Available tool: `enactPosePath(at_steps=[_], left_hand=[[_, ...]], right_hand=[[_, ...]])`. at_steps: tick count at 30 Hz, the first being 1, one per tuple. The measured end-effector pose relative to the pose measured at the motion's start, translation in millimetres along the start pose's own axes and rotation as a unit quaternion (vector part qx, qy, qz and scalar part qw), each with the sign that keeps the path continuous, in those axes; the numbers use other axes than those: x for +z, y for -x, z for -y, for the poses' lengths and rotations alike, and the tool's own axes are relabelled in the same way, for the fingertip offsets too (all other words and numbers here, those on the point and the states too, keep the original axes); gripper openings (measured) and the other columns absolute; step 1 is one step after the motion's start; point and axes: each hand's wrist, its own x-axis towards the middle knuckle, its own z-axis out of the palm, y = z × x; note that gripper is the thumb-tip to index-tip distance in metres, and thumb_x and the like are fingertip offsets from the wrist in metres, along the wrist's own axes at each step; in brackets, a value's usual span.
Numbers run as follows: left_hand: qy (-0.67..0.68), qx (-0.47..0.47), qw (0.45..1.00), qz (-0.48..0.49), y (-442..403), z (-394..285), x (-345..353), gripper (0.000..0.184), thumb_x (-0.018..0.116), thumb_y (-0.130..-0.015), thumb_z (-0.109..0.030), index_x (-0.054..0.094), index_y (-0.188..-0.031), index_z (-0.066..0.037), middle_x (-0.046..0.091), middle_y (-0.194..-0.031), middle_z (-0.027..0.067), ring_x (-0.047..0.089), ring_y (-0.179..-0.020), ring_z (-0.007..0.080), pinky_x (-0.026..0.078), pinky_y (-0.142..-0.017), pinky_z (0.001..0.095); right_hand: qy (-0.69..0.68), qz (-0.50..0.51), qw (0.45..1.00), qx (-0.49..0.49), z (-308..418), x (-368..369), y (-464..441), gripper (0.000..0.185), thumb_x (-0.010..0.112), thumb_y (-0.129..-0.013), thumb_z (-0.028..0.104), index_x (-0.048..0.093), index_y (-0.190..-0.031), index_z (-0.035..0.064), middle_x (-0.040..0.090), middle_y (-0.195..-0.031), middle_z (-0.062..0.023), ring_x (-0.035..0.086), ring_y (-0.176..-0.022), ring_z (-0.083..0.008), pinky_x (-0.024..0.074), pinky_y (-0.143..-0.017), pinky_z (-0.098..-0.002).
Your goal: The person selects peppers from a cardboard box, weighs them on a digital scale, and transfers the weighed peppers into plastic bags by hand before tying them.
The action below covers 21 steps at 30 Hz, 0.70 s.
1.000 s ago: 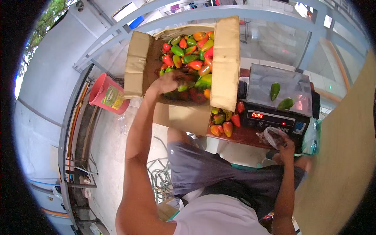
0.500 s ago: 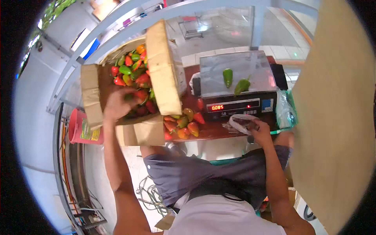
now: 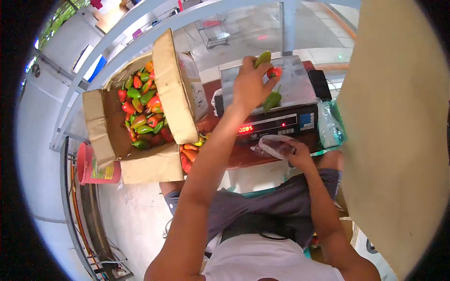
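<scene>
1. A red pepper [image 3: 274, 73] is sitting in the left hand [image 3: 249, 85] above the weighing scale [image 3: 300, 84], with a green pepper [image 3: 263, 58] showing at the fingertips; a second green pepper [image 3: 272, 100] is lying on the pan, just below the thumb.
2. The left hand is pinching the red pepper between thumb and fingers; whether it is also gripping the upper green one, the view is not making clear.
3. Glossy skin is suggesting a light, firm yet slippery load, probably bruising if squeezed hard; its widest part is looking like the surest hold.
4. The left arm is reaching forward and across, the back of the hand facing up.
5. The right hand [image 3: 299, 154] is gripping a clear plastic bag [image 3: 269, 145] by one end near the front edge of the tabletop [image 3: 241, 159], elbow bending beside the torso. Thin and limp, the bag is probably handling softly.
</scene>
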Motion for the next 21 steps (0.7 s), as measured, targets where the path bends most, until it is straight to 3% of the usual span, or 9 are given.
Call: enactPosePath(at_steps=[3,6,7,11,13,16,19,21], left_hand=[[-0.065,-0.033,0.991,0.112,-31,24,46,0.041,0.074,-0.084,-0.043,0.07,-0.113,-0.015,0.056,-0.115,0.0261,0.062,-0.106,0.0445,0.053,-0.086,0.0508],[-0.067,-0.095,0.968,0.224,-40,28,62,0.041,0.073,-0.079,-0.042,0.071,-0.107,-0.013,0.056,-0.115,0.0243,0.066,-0.094,0.0428,0.056,-0.081,0.0488],[-0.052,-0.083,0.971,0.219,-42,33,66,0.041,0.072,-0.078,-0.048,0.074,-0.104,-0.015,0.057,-0.113,0.0244,0.067,-0.094,0.044,0.056,-0.082,0.0503],[-0.068,-0.069,0.947,0.307,-49,50,69,0.048,0.06,-0.086,-0.057,0.075,-0.105,-0.015,0.065,-0.113,0.0246,0.066,-0.101,0.0423,0.053,-0.089,0.0494],[-0.061,-0.081,0.921,0.376,-58,52,64,0.056,0.053,-0.091,-0.061,0.074,-0.108,-0.013,0.069,-0.111,0.0243,0.066,-0.104,0.0419,0.051,-0.092,0.0477],[-0.048,-0.07,0.925,0.37,-57,57,68,0.055,0.05,-0.094,-0.058,0.074,-0.106,-0.01,0.071,-0.11,0.0191,0.067,-0.104,0.0397,0.051,-0.092,0.0472],[-0.046,-0.074,0.943,0.322,-54,56,68,0.052,0.05,-0.095,-0.054,0.074,-0.106,-0.01,0.071,-0.106,0.0216,0.067,-0.101,0.0413,0.051,-0.093,0.0481],[-0.034,-0.094,0.944,0.314,-60,51,58,0.048,0.052,-0.095,-0.051,0.074,-0.109,-0.011,0.07,-0.114,0.02,0.063,-0.111,0.0398,0.049,-0.097,0.0469]], right_hand=[[-0.003,-0.017,1.0,-0.004,0,-1,0,0.046,0.073,-0.075,0.009,0.071,-0.12,0.0066,0.073,-0.105,-0.0137,0.07,-0.098,-0.025,0.0522,-0.09,-0.0348],[0.024,-0.032,0.999,0.008,-11,1,-2,0.048,0.074,-0.073,0.011,0.071,-0.121,0.0088,0.074,-0.104,-0.0122,0.07,-0.095,-0.0259,0.0528,-0.088,-0.0353],[0.013,-0.041,0.999,-0.001,-7,3,-3,0.047,0.075,-0.073,0.012,0.072,-0.12,0.0097,0.074,-0.103,-0.0121,0.07,-0.093,-0.026,0.053,-0.087,-0.0352],[0.038,0.007,0.998,0.043,3,-3,-4,0.039,0.08,-0.071,0.014,0.078,-0.11,0.016,0.072,-0.113,-0.0173,0.07,-0.094,-0.0293,0.0546,-0.087,-0.0362],[0.039,0.011,0.997,0.071,16,-6,-6,0.035,0.081,-0.071,0.014,0.079,-0.106,0.0154,0.073,-0.11,-0.0171,0.07,-0.089,-0.0275,0.0549,-0.084,-0.0356],[0.024,-0.013,0.997,0.068,17,-4,-8,0.035,0.08,-0.072,0.016,0.079,-0.106,0.0146,0.074,-0.099,-0.0156,0.069,-0.08,-0.0233,0.0545,-0.075,-0.0346],[0.009,-0.022,0.998,0.059,15,-2,-8,0.037,0.08,-0.071,0.017,0.078,-0.108,0.0141,0.074,-0.094,-0.0145,0.069,-0.076,-0.0217,0.0541,-0.072,-0.0338],[0.01,-0.025,0.999,0.044,11,1,-8,0.038,0.081,-0.071,0.018,0.078,-0.108,0.014,0.074,-0.093,-0.0144,0.069,-0.076,-0.0219,0.054,-0.071,-0.0334]])
